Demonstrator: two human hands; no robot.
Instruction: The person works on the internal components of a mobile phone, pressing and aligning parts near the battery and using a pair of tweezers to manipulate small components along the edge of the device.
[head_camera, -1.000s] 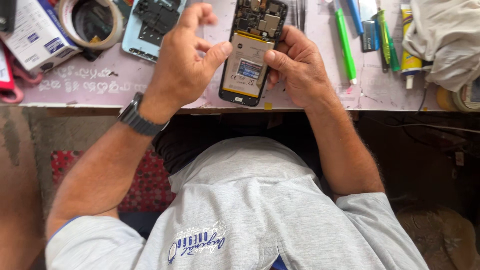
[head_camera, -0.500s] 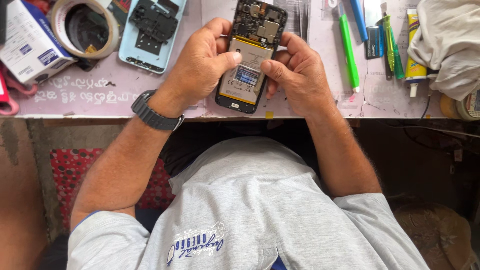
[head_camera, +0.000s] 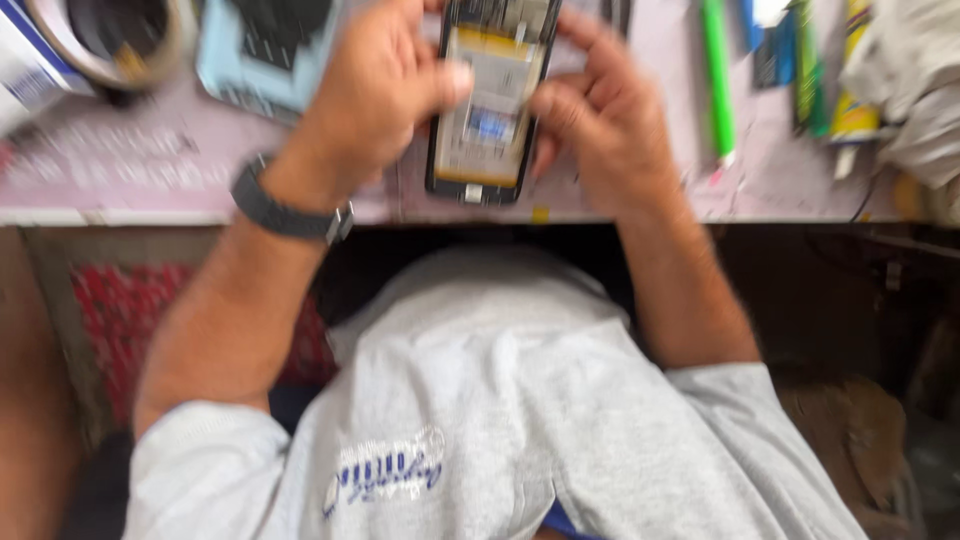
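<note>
An opened smartphone (head_camera: 487, 120) with its back off lies on the pink worktop (head_camera: 150, 170), showing a pale battery with a small blue label. My left hand (head_camera: 375, 95) grips its left side, thumb pressed on the battery's upper part. A dark watch sits on that wrist. My right hand (head_camera: 605, 125) holds the phone's right edge, fingers curled against it. The picture is blurred, so fine detail inside the phone is hard to tell.
A light-blue phone back cover (head_camera: 262, 50) lies left of the phone, beside a roll of tape (head_camera: 110, 35) and a white box (head_camera: 30, 75). A green pen (head_camera: 718, 85), a yellow glue tube (head_camera: 855, 90) and white cloth (head_camera: 915, 80) lie right. My grey shirt (head_camera: 480, 420) fills the foreground.
My left hand came down from raised fingers onto the phone, its thumb now on the battery. The view shifted, so the worktop sits higher and closer in the picture.
</note>
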